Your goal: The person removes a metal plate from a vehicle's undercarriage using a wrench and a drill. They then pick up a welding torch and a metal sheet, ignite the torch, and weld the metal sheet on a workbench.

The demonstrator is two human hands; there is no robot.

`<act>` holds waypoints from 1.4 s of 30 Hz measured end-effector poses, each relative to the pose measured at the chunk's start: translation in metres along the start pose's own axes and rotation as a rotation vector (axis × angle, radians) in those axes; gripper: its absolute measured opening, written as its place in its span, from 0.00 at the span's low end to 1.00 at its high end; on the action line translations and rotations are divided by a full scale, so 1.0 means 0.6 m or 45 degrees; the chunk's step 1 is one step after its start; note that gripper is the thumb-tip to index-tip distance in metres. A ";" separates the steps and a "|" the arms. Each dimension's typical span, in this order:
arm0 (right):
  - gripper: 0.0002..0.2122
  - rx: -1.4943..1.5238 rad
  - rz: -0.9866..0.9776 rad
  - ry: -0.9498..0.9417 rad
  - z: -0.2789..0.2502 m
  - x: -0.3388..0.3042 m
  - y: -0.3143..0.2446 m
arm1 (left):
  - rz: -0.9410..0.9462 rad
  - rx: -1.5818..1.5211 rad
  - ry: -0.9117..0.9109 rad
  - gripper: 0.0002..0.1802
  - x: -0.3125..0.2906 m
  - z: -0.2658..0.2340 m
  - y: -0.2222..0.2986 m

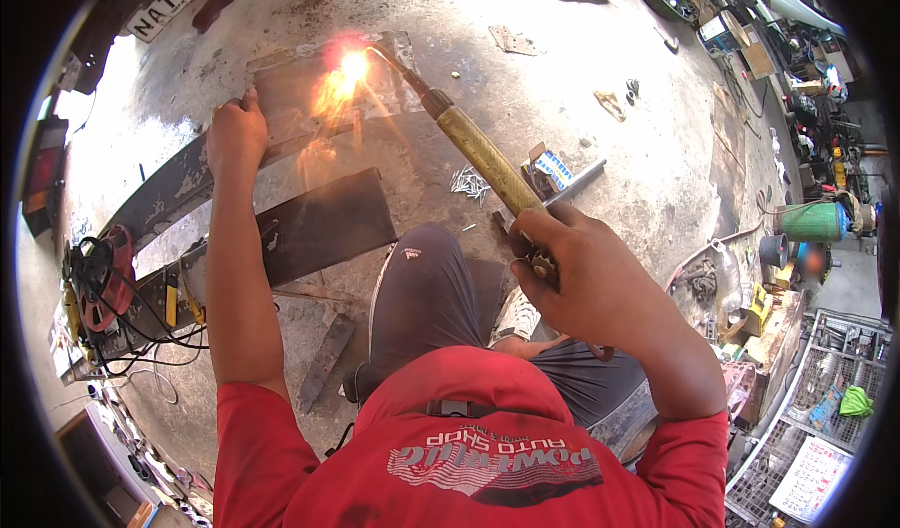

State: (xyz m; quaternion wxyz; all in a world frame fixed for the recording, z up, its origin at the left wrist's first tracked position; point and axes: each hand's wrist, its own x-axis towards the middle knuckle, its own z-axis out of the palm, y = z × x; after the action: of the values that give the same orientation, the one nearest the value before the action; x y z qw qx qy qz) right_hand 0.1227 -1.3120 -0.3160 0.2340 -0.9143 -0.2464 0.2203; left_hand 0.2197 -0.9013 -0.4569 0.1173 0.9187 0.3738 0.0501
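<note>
My right hand (pixel 586 270) is wrapped round the rear of a brass gas torch (pixel 480 153), near its valve knob. The torch slants forward and left, and its bent tip ends in a bright flame (pixel 353 65) with orange sparks spraying down. Under the flare lies a rusty flat metal plate (pixel 281 83), partly washed out by the glare. My left hand (pixel 237 136) is closed on a long, curved dark metal strip (pixel 169 186) beside the plate, its fingertips partly hidden. Nearer to me lies a wider dark metal piece (pixel 328 217).
A pile of nails (pixel 469 182) and a small box (pixel 553 167) lie by a metal tube (pixel 577 181) below the torch. Cables and a red reel (pixel 111 280) sit at left. A green gas cylinder (pixel 811 221) and a wire rack (pixel 806 416) stand at right.
</note>
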 end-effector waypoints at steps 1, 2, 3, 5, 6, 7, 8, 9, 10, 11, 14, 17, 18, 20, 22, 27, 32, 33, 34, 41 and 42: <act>0.10 0.001 0.003 -0.003 0.000 0.000 -0.001 | -0.006 -0.002 -0.002 0.32 0.000 0.000 -0.001; 0.10 -0.001 0.003 -0.001 0.000 0.000 -0.001 | -0.012 -0.004 -0.003 0.32 0.000 0.000 -0.001; 0.10 -0.003 0.003 0.001 0.000 0.000 -0.002 | -0.001 -0.001 -0.001 0.32 0.001 0.001 -0.002; 0.10 -0.004 0.001 0.002 0.001 0.001 -0.002 | 0.017 0.007 0.005 0.32 0.004 0.003 -0.007; 0.10 -0.004 0.000 0.002 0.002 0.001 -0.001 | 0.015 0.011 0.011 0.32 0.005 0.005 -0.009; 0.10 -0.006 0.002 0.004 0.002 0.001 0.000 | 0.015 0.012 0.016 0.32 0.005 0.005 -0.008; 0.10 -0.005 0.000 0.007 0.001 0.000 -0.001 | 0.016 0.013 0.021 0.32 0.004 0.005 -0.006; 0.10 -0.004 -0.001 0.010 0.001 0.000 -0.001 | 0.018 0.008 0.017 0.32 0.004 0.005 -0.005; 0.10 -0.001 -0.004 0.013 0.001 0.000 -0.001 | 0.020 0.004 0.014 0.32 0.004 0.004 -0.005; 0.10 0.001 0.003 0.007 0.000 0.000 -0.001 | 0.021 0.001 0.011 0.32 0.004 0.004 -0.004; 0.09 0.007 0.017 -0.006 -0.001 0.000 -0.002 | 0.008 -0.015 -0.013 0.32 0.001 -0.001 -0.003; 0.10 0.008 0.019 -0.004 0.001 0.002 -0.001 | 0.013 -0.011 0.006 0.32 0.004 0.003 -0.005; 0.10 0.008 0.017 -0.001 0.001 0.002 -0.001 | 0.015 -0.006 0.006 0.32 0.005 0.004 -0.007; 0.10 0.015 0.019 0.001 0.001 0.003 -0.001 | 0.020 0.005 0.003 0.32 0.007 0.006 -0.008; 0.10 0.027 0.027 0.000 0.000 0.003 -0.003 | 0.027 0.008 0.007 0.32 0.009 0.006 -0.009; 0.10 0.029 0.020 -0.001 0.001 0.003 0.000 | -0.001 0.005 0.003 0.32 0.002 0.001 -0.001; 0.10 0.034 0.011 0.004 0.001 0.006 -0.001 | -0.010 -0.006 0.007 0.32 0.003 0.002 -0.003; 0.10 0.034 0.010 0.004 0.001 0.006 -0.001 | -0.006 -0.007 0.008 0.32 0.003 0.002 -0.004; 0.10 0.032 0.011 0.005 0.001 0.006 -0.002 | -0.001 -0.009 0.008 0.32 0.002 0.001 -0.004; 0.09 0.026 0.038 0.026 0.000 0.001 -0.001 | 0.030 -0.026 -0.004 0.32 -0.001 -0.002 0.000; 0.09 0.031 0.053 0.036 -0.004 -0.003 -0.002 | 0.053 -0.175 0.002 0.32 0.002 0.002 -0.002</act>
State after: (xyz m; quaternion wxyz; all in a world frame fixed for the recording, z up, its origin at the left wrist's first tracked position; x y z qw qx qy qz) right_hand 0.1220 -1.3128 -0.3132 0.2441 -0.9193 -0.2213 0.2152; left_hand 0.2198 -0.8998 -0.4583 0.1789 0.9160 0.3504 0.0789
